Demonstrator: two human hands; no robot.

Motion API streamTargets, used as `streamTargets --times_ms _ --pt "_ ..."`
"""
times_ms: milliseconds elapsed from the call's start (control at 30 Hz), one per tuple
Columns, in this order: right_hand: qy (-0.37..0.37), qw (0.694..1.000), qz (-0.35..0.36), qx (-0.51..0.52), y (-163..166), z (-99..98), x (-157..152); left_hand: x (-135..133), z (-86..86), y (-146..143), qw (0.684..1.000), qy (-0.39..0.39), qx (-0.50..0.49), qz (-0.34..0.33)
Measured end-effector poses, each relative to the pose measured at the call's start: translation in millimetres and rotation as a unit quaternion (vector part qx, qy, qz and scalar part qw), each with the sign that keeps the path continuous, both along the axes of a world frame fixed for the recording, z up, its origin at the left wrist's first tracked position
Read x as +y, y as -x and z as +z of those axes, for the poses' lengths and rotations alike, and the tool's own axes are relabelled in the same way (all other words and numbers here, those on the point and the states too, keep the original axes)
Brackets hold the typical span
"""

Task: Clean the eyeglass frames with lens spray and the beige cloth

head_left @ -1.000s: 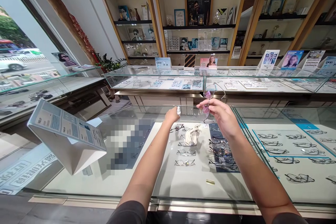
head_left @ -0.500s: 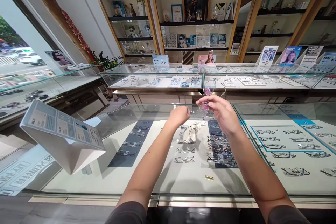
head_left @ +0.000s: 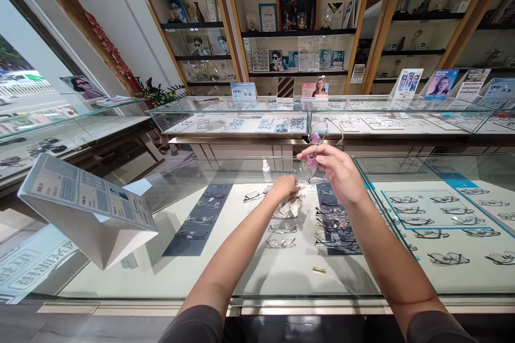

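Note:
My right hand (head_left: pixel 341 170) pinches a thin-rimmed pair of eyeglasses (head_left: pixel 317 133) near the bridge. The glasses are held upright on end above the glass counter, one lens over the other, with pinkish reflections. My left hand (head_left: pixel 284 187) is on a crumpled pale cloth (head_left: pixel 293 208) lying on the counter, its fingers closed at the cloth's upper edge and partly hidden. Behind that hand stands a small white bottle (head_left: pixel 266 171). Another pair of glasses (head_left: pixel 253 195) lies just left of the left hand.
Below my hands is the glass display counter (head_left: pixel 281 284), with rows of eyeglasses (head_left: pixel 280 243) inside. A folded card sign (head_left: pixel 88 203) stands at left. A small gold-coloured piece (head_left: pixel 319 270) is near the front. More glass cases (head_left: pixel 225 142) and shelves are beyond.
My left hand has moved down and right from beside the white bottle onto the cloth, uncovering the bottle. My right hand still holds the glasses in nearly the same position.

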State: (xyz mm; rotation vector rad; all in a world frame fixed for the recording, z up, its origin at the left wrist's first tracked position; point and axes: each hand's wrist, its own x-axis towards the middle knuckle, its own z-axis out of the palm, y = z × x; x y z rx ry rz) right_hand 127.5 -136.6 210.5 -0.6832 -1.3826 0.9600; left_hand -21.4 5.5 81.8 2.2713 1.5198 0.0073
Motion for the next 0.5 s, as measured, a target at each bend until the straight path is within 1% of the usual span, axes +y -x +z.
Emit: streamTargets --times_ms 67,133,233,333,400,500 --pt "-0.002 1.000 0.001 0.000 -0.4 0.0 -0.1 3.4 1.6 1.9 0.998 -0.007 -0.055 -0.002" --pt "-0.003 1.000 0.005 0.001 -0.7 0.2 -0.4 6.6 7.1 4.2 0.993 -0.016 -0.117 -0.004" --pt "-0.001 1.000 0.011 0.005 -0.8 0.2 -0.8 8.2 20.5 7.9 0.978 -0.031 -0.207 -0.010" --pt "0.003 1.000 0.005 0.007 -0.9 -0.4 -0.2 3.2 36.7 11.4 0.960 -0.047 -0.275 -0.013" --pt "0.003 1.000 0.001 0.005 -1.5 -0.7 0.8 -3.9 48.6 14.4 0.938 -0.050 -0.344 -0.017" --pt "-0.001 1.000 -0.003 0.000 -3.7 -0.1 1.5 -18.2 68.9 21.0 0.882 -0.038 -0.469 -0.034"
